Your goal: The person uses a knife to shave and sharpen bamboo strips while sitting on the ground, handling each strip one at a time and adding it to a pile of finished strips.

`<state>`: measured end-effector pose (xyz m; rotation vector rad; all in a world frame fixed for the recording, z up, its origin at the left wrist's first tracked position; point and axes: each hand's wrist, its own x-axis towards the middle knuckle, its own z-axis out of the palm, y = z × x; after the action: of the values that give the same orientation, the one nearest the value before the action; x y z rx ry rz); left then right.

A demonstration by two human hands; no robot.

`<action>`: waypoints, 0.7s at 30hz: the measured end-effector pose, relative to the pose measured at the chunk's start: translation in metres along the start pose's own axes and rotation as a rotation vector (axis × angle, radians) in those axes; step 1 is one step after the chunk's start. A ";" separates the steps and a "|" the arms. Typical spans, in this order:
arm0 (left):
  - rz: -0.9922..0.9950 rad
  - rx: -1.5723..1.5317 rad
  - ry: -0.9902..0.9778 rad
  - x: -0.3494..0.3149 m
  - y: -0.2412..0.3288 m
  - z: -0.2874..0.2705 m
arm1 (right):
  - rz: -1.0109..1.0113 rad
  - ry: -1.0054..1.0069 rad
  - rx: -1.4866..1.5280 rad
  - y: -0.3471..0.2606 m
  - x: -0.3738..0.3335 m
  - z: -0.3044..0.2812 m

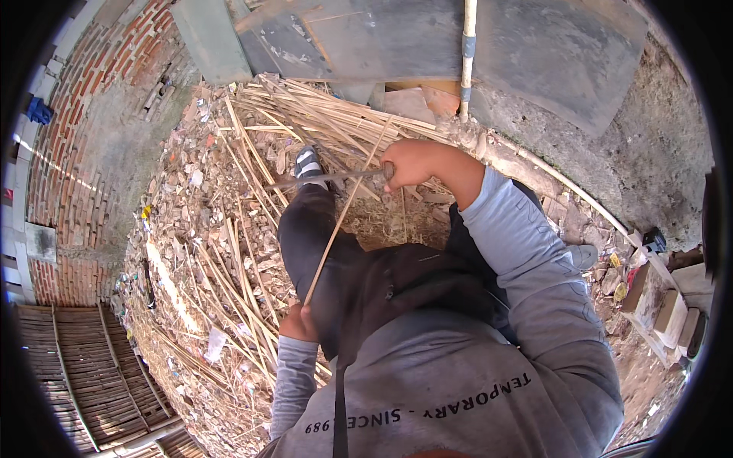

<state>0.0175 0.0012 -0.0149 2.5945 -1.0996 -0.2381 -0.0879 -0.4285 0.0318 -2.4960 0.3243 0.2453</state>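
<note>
Ground (169,221): littered with chips and scraps under you.
Left hand (299,324): your fingers curl closed round the near end of a pale strip (334,240), low beside your left thigh (304,229).
Right hand (416,162): your fingers wrap fully round the handle of a knife (336,177).
Crossing: blade spans the strip's far half, pointing left past your left shoe (308,163); can't tell whether they touch.
Risk: blade could skid into your leg if the strip twists or a knot gives suddenly.
Strip pile (336,107): ground's far edge, below dark panels (382,38).
</note>
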 end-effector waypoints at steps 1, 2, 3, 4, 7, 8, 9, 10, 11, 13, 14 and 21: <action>-0.011 -0.003 0.006 0.000 0.000 0.001 | 0.049 0.058 0.040 0.010 0.003 -0.001; -0.009 0.003 0.011 0.001 0.000 0.001 | 0.095 0.117 0.077 0.017 0.006 -0.004; -0.006 0.009 0.016 0.001 0.000 0.002 | 0.141 0.177 0.114 0.023 0.008 -0.006; -0.005 0.016 0.017 0.000 -0.001 0.002 | 0.136 0.175 0.096 0.022 0.007 -0.007; 0.021 0.021 0.031 -0.001 0.001 -0.001 | 0.117 0.158 0.028 0.012 0.001 -0.004; 0.015 0.020 0.014 0.000 0.002 -0.003 | 0.090 0.114 -0.006 0.007 0.001 -0.001; 0.008 0.020 -0.003 0.001 0.004 -0.006 | 0.064 0.070 -0.039 0.002 0.002 0.002; 0.000 0.021 -0.021 0.001 0.004 -0.008 | 0.036 0.024 -0.070 -0.007 0.000 0.004; 0.009 0.005 -0.019 0.002 0.003 -0.008 | -0.019 0.059 -0.071 -0.013 -0.005 0.006; 0.022 -0.025 -0.013 0.001 0.002 -0.008 | 0.015 0.000 -0.027 -0.011 -0.006 0.000; 0.030 -0.032 0.000 0.001 0.001 -0.006 | 0.034 -0.028 -0.005 -0.006 -0.006 -0.006; 0.019 -0.020 -0.001 0.004 -0.009 0.003 | 0.062 0.167 0.021 0.017 0.002 -0.001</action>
<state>0.0250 0.0036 -0.0211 2.5652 -1.1163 -0.2455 -0.0908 -0.4431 0.0226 -2.4933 0.4706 0.0580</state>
